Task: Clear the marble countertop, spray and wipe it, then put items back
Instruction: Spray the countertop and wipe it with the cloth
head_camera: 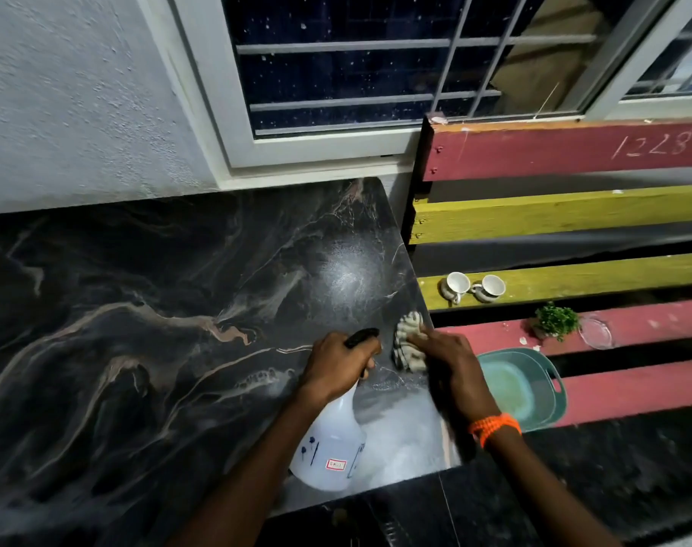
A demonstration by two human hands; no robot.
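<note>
The dark marble countertop (159, 309) with pale veins fills the left and middle of the view, bare of items. My left hand (338, 363) grips the black trigger head of a white spray bottle (330, 440), held tilted above the counter's near right part. My right hand (451, 369) presses a striped grey cloth (407, 341) flat on the counter beside its right edge. An orange thread band circles my right wrist.
Right of the counter stands a bench of red and yellow slats (573, 227). On it sit two white cups (474, 288), a small green plant (553, 321), a clear glass dish (595, 333) and a teal tray (522, 388). A barred window (356, 73) is behind.
</note>
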